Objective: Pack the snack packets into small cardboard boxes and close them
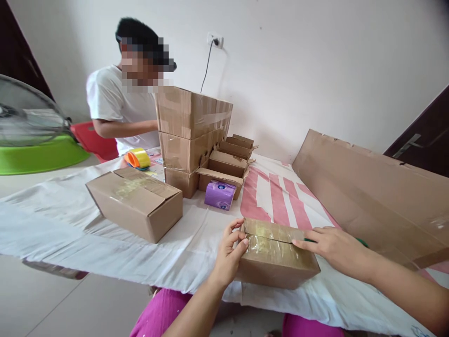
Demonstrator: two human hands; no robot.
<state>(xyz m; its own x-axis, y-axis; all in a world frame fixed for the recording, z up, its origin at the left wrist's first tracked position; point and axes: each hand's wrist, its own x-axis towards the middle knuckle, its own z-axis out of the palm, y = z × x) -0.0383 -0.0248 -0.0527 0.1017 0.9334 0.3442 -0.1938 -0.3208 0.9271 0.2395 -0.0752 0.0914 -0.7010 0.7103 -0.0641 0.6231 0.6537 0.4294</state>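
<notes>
A small cardboard box (277, 271) stands at the table's near edge, with clear tape (271, 245) across its top seam. My left hand (229, 252) grips the left end of this box, its fingers bent over the tape edge and the thumb on top. My right hand (336, 245) lies over the box's right end with fingers stretched out, fingertips touching the taped top. A green object (362, 242) shows partly behind my right hand; its kind is hidden.
Left stands a taped box (140, 201). Beyond are stacked boxes (191, 126), open boxes (228, 161), a purple packet (220, 194) and a yellow-orange roll (138, 159). A large cardboard sheet (372, 196) leans at right. A person in white (108, 98) sits behind the stack.
</notes>
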